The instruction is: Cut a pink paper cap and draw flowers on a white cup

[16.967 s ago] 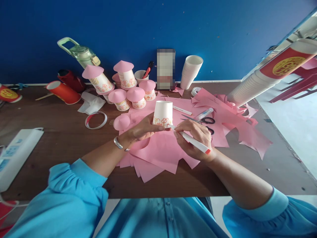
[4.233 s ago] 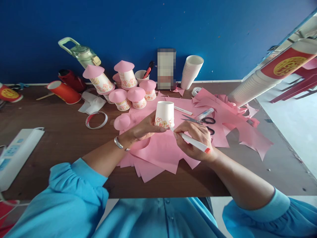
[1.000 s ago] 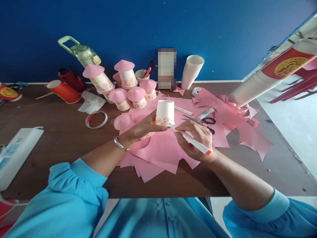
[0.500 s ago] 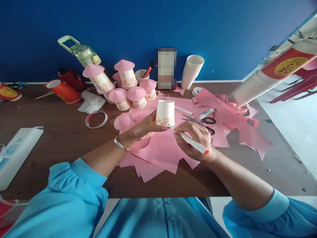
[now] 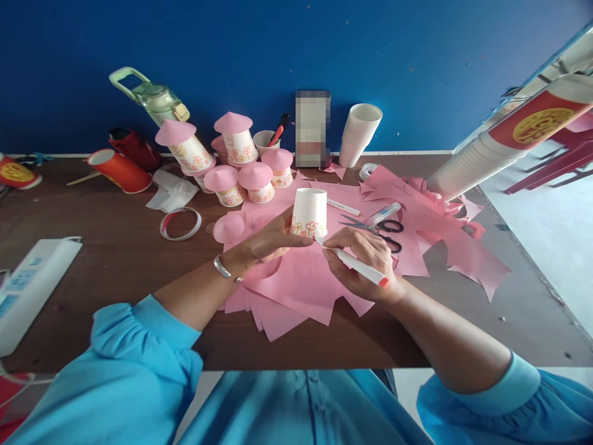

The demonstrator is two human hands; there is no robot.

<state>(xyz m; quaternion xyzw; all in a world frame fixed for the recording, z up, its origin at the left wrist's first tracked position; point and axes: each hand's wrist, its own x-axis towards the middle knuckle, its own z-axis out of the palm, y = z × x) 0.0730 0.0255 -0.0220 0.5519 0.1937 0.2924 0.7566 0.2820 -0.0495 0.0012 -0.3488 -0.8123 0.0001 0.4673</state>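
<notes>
My left hand grips a white paper cup near its lower rim, thumb along the front. Red, orange and yellow flowers are drawn in a band low on the cup. In my right hand is a white marker with a red end, held like a pen. Its tip is at the lower edge of the cup; whether it touches is hard to make out. Beneath both hands lie sheets of pink paper. Scissors with black handles and another white marker rest on the paper behind my right hand.
Several decorated cups with pink cone roofs stand back left, near a tape roll. A stack of white cups and a phone stand by the blue wall. A power strip lies far left, pink scraps at right.
The marker's red end has shifted slightly left and up with my right hand. My left hand and the cup stay nearly in place.
</notes>
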